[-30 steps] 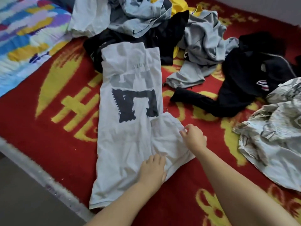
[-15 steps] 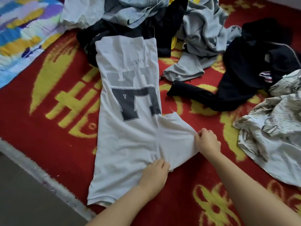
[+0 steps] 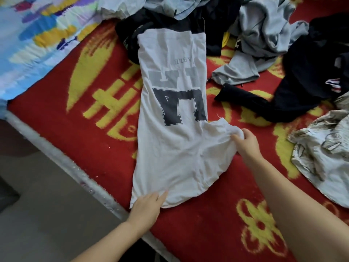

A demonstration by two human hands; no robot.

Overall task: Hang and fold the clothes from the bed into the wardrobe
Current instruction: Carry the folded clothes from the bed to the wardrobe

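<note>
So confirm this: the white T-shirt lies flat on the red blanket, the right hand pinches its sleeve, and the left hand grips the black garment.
Wrong: in the head view the left hand rests on the white T-shirt near its edge, not on the black garment. The rest stands.

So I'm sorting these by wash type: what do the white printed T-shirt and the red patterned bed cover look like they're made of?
White T-shirt: thin, matte knit, probably cotton jersey; it wrinkles softly where the right hand pinches the sleeve.
Red bed cover: thick, fuzzy pile, likely plush fleece or a woven blanket; the yellow pattern's edges look fuzzy. The exact fibre cannot be told.
</note>
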